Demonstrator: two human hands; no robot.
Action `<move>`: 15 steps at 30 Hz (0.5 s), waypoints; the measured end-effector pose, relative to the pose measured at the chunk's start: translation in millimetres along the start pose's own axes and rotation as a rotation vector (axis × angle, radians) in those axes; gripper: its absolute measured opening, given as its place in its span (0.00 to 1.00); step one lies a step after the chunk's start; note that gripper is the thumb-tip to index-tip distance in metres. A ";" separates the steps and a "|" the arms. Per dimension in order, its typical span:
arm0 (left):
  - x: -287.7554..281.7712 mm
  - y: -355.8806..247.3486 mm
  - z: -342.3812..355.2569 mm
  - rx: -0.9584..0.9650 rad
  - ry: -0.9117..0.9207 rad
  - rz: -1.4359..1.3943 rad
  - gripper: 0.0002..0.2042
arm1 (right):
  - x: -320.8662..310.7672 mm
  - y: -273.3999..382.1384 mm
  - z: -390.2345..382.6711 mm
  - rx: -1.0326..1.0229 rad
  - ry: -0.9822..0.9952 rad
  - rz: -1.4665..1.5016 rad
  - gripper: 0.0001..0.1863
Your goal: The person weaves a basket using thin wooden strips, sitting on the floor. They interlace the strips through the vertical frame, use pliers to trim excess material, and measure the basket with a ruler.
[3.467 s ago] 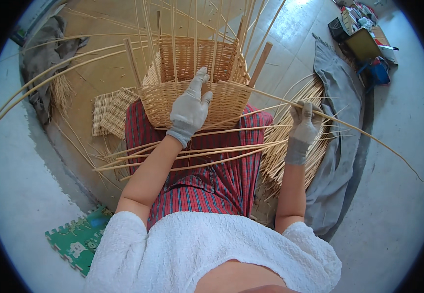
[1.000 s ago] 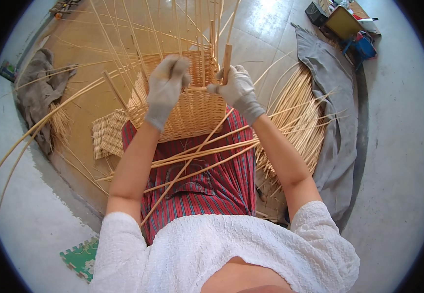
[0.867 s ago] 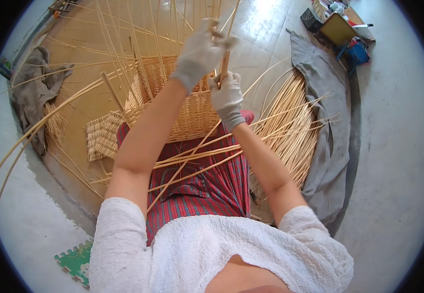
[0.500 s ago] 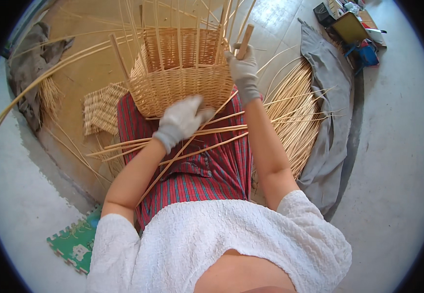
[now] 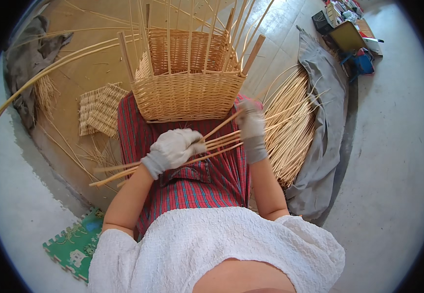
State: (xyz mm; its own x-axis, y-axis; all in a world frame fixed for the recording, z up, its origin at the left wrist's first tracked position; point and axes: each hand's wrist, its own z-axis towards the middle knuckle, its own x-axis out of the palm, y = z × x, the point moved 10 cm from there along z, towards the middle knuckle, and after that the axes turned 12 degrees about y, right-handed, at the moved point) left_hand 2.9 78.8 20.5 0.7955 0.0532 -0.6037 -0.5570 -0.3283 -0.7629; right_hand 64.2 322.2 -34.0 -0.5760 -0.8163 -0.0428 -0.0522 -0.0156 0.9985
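Note:
A half-woven wicker basket [image 5: 187, 100] rests on my lap, its upright stakes rising above the woven walls and flat wooden posts at its corners. Several loose wicker rods [image 5: 224, 140] lie across my thighs below it. My left hand [image 5: 175, 148], in a pale work glove, is closed round some of these rods, its fingertips partly hidden. My right hand [image 5: 252, 126], gloved too and blurred at the fingers, appears closed on the upper end of one slanting rod. Neither hand touches the basket.
A large bundle of rods [image 5: 292, 129] lies on grey cloth [image 5: 322, 117] to the right. Two small woven panels [image 5: 105, 110] are on the floor at left, with long rods arching nearby. A green foam mat [image 5: 77, 246] sits lower left; a blue stool [image 5: 362, 63] stands far right.
My right hand has left the basket's right corner post and come down to the rods. My left hand has moved lower, away from the basket front, onto the rods. The basket now sits more level.

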 end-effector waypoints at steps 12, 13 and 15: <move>-81.8 12.0 20.7 0.093 -0.486 -0.190 0.07 | 22.9 123.5 13.1 -0.307 0.207 0.265 0.10; -95.1 14.2 20.3 0.141 -0.623 -0.185 0.07 | 17.1 121.2 15.9 -0.305 0.195 0.253 0.11; -119.9 37.8 20.5 0.074 -0.817 -0.227 0.12 | -23.1 116.9 28.9 -0.323 0.002 0.253 0.10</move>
State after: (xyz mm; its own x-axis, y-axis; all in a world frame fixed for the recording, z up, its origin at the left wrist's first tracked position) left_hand -118.4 79.3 59.4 0.4831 0.7841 -0.3896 -0.4414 -0.1662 -0.8818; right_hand 47.9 355.9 82.8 -0.5363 -0.8187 0.2051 0.3498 0.0055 0.9368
